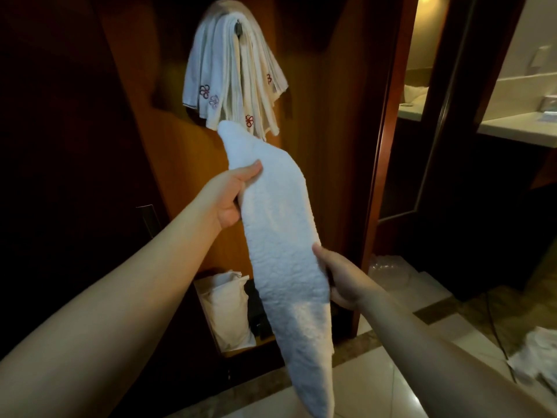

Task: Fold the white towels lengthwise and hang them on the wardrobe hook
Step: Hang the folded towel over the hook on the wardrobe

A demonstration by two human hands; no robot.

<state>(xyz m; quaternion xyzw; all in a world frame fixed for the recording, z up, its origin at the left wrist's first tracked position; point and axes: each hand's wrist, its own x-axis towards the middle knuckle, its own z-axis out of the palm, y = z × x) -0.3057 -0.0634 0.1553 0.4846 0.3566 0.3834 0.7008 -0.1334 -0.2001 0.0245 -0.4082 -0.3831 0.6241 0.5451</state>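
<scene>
The wardrobe hook [238, 27] sits high on the wooden wardrobe panel [337, 116] and already carries a bundle of hung towels [232, 79], draped over it so both ends fall evenly. Directly below the hook, a white towel [280, 236] is held as a long narrow strip, apparently folded lengthwise already, though the fold edges are hard to make out in this light. The left hand [232, 197] grips the strip along its left edge, nearer the hook, thumb on the front face and fingers behind, lifting that end toward the hung bundle. The right hand [337, 282], farther below the hook, curls round the right edge and keeps the strip taut so the fold does not open. The towel's top tip overlaps the bundle's lower ends in this view; its tail hangs free toward the tiled floor [391, 387]. Judging by this, folding is done and draping over the hook comes next. Low beneath the hook, a white bag [226, 312] rests in an open compartment.
</scene>
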